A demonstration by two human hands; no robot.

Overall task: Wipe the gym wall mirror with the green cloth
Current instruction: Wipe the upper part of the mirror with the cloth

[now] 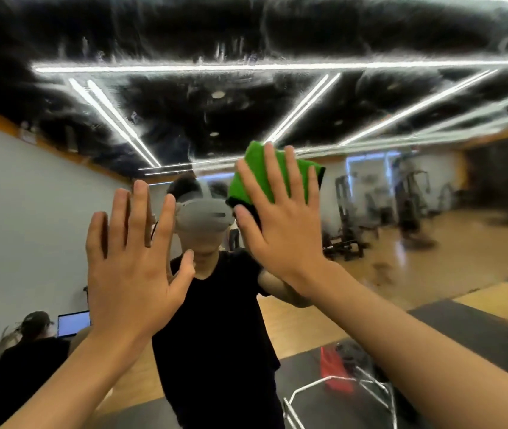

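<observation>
Pressing green cloth (256, 159) to mirror (45, 196), R hand (280, 230)

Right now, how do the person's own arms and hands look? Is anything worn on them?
The left hand and the right hand are bare: no glove, ring or watch shows. The left forearm and the right forearm are uncovered down to the frame edge, with no sleeve, band or marking. The reflection shows a black short-sleeved shirt.
</observation>
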